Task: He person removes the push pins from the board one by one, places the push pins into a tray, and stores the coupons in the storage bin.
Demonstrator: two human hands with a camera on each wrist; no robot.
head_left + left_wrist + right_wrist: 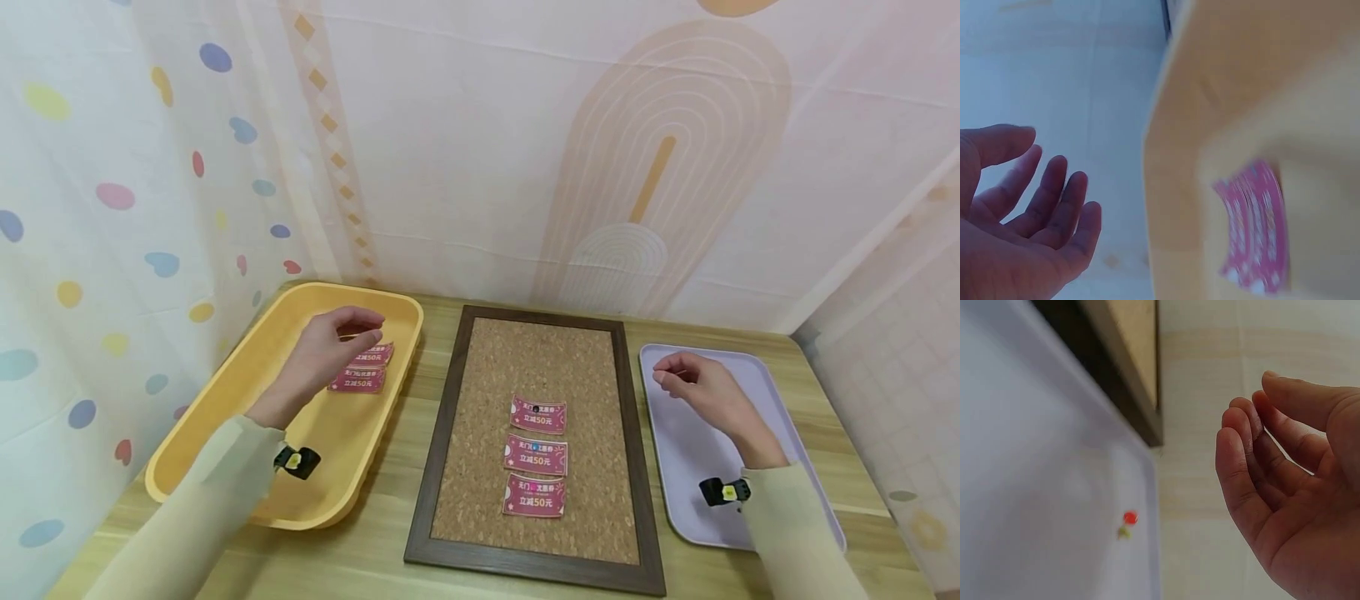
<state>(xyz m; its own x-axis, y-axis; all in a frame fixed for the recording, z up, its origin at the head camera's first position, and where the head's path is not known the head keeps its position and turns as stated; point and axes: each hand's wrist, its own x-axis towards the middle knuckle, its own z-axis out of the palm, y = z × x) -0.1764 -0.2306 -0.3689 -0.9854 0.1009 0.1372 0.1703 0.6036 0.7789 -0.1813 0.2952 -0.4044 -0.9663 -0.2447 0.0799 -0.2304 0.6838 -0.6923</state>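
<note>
Left hand [326,346]: empty, fingers loosely curved, thumb apart, above the yellow tray [322,433]. Right hand [708,387]: likewise empty, narrow between thumb and index finger, above the lilac tray [693,475]. Beneath the left lie coupons [358,380] set so close that a pinch might lift two together; in the lilac tray a small red piece [1130,517] and yellow-green piece [1124,532] nearly touch, so a careless fingertip could scatter them. Raised tray rims could catch a low wrist. Between the trays, the corkboard [465,492] bears three further coupons [536,455]; room remains beyond them, bounded by the dark frame [444,433].
</note>
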